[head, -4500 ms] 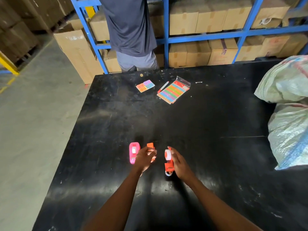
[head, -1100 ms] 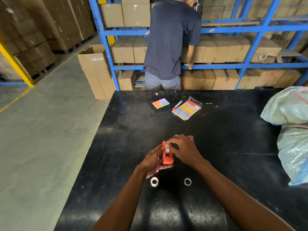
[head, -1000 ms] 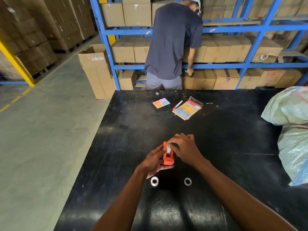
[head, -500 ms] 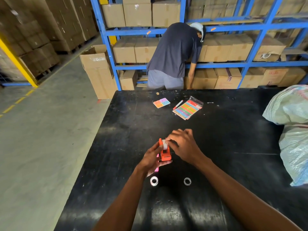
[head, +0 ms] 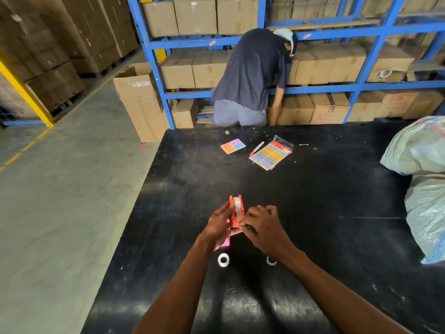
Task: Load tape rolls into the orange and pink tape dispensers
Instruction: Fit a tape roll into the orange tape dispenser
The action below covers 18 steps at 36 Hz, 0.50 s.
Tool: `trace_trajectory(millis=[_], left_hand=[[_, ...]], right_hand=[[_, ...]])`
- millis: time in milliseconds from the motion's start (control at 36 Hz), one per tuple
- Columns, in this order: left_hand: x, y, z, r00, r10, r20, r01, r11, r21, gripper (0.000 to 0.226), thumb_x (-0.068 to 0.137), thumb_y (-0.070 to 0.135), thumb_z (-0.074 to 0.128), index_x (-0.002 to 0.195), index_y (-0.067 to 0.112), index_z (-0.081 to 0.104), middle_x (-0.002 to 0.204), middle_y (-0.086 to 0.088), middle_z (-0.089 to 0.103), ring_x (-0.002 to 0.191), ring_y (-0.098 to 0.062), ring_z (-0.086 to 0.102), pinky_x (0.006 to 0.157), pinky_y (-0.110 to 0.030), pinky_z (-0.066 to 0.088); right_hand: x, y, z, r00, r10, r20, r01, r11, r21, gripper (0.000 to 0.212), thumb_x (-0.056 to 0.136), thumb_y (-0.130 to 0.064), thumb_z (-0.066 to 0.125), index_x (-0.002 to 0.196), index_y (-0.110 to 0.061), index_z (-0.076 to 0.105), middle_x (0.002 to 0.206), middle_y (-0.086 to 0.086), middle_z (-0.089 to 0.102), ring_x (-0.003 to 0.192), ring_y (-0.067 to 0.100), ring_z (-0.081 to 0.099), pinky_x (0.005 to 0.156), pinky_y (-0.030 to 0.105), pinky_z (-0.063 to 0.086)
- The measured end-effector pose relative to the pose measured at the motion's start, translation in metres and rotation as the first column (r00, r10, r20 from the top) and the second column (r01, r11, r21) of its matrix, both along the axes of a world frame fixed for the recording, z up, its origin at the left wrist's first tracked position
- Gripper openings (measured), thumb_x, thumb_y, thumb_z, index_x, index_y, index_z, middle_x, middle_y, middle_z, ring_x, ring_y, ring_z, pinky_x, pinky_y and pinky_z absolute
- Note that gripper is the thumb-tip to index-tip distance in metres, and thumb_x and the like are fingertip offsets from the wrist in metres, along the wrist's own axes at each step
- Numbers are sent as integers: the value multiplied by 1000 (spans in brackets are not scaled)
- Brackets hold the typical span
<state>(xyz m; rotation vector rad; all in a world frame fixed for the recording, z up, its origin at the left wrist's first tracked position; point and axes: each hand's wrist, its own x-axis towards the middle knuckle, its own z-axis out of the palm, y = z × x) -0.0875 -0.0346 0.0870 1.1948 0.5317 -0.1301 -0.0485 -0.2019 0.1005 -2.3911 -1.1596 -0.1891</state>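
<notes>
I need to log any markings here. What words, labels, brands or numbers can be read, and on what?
None can be read.
Box on the low shelf: red print, blurred.
Box to its right: red print, blurred.
Colour-strip pack: red header, too small.
Orange dispenser: no print visible.

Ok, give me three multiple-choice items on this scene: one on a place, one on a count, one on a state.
1. Where is the pink dispenser?
A. under the left hand
B. beside the sticky notes
C. on the sacks

2. How many loose tape rolls lie on the table?
A. one
B. two
C. four

3. What state is the orange dispenser in?
A. empty
B. holding a white roll
C. lying untouched

Answers:
1 A, pink peeks out below that hand.
2 B, one roll left, another by the right wrist.
3 B, the roll sits in it while the right hand pinches its lower end.
</notes>
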Motion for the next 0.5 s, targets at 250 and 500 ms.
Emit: trace_trajectory(millis=[250,500], left_hand=[[3,0,-9,1000,-16,-21,17,1000,15,42,103,38,42,132,13,58,123,-19,66,91,-22,72,67,-32,60],[10,-3,-12,999,11,-42,-13,999,-48,43,102,29,49,142,15,42,134,-22,56,116,-40,62,97,-59,51]], right_hand=[[-4,-5,-19,996,-18,92,14,999,34,8,90,-36,64,95,-35,70,91,-12,58,86,13,53,78,38,35],[20,-8,-24,860,-137,-492,321,894,313,20,97,-18,59,113,-20,71,106,-5,70,94,4,66,86,31,55]])
